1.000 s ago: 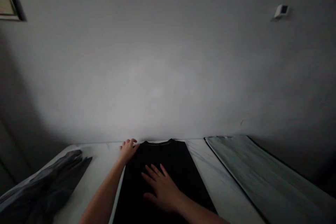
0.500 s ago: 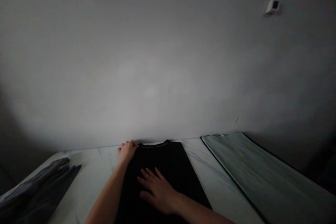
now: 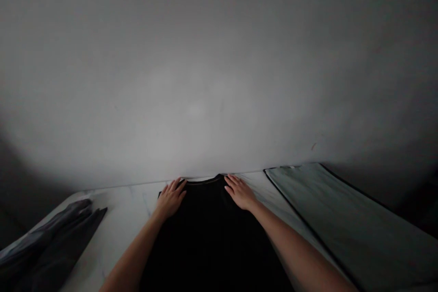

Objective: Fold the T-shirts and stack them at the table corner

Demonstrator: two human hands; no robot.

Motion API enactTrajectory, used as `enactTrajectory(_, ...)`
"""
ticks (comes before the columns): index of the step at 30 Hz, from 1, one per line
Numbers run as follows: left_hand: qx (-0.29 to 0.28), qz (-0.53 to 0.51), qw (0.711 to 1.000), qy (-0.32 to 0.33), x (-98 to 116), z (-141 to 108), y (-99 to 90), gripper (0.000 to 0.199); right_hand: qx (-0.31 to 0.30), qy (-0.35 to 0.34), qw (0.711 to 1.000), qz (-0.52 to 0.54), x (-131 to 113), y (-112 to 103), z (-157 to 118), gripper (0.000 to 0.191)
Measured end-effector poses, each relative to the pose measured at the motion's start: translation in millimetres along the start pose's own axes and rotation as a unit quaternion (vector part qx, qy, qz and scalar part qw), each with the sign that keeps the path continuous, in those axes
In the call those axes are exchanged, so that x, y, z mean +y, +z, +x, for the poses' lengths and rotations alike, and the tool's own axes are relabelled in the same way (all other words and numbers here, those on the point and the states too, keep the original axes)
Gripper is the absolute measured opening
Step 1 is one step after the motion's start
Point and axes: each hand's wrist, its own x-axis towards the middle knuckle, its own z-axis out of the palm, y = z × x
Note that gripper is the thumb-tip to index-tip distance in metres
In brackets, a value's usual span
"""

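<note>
Both bare hands lie palm down with fingers stretched out and slightly parted, the left hand (image 3: pixel 173 197) on the upper left corner of the plain black cloth shirt (image 3: pixel 212 237) and the right hand (image 3: pixel 240 191) on its upper right corner; neither seems to grip the fabric, though whether a fingertip pinches the edge I cannot tell. For smoothing, even pressure from both palms seems best, drawn outward from the middle of the shirt so that its top edge sits level without the collar being stretched. The left corner deserves care, as a small bit of cloth juts out beside the fingers there. The shirt lies spread on a white, blue-streaked flat surface (image 3: pixel 126 198), its shallow curved neckline (image 3: pixel 203 181) at the far end, close to the plain grey wall (image 3: pixel 205 77) beyond. Its body looks uniformly dark, widening towards the near end, with any creases lost in the dim light; no sleeves show at its sides
</note>
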Motion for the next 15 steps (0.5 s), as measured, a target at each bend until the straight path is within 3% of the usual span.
enactTrajectory(5, 0.000, 0.043, 0.999, -0.024, 13.6, 0.5, -14.0, 0.047, -0.039, 0.054, 0.997, -0.033, -17.5, -14.9, -1.0, 0.058)
enactTrajectory(8, 0.012, 0.065, 0.997, -0.032, 28.0, -9.7, -31.4, 0.051, -0.024, 0.052, 0.998, -0.040, -37.5, -26.3, -18.1, 0.061)
enactTrajectory(11, 0.051, 0.030, 0.997, -0.043, 38.4, -45.2, -42.5, 0.053, -0.014, -0.023, 1.000, 0.008, -59.8, -32.1, -60.1, 0.061)
enactTrajectory(15, 0.040, -0.003, 0.999, -0.021, 48.8, -125.4, -37.6, 0.055, -0.033, -0.138, 0.987, 0.070, -85.5, -36.6, -131.4, 0.059)
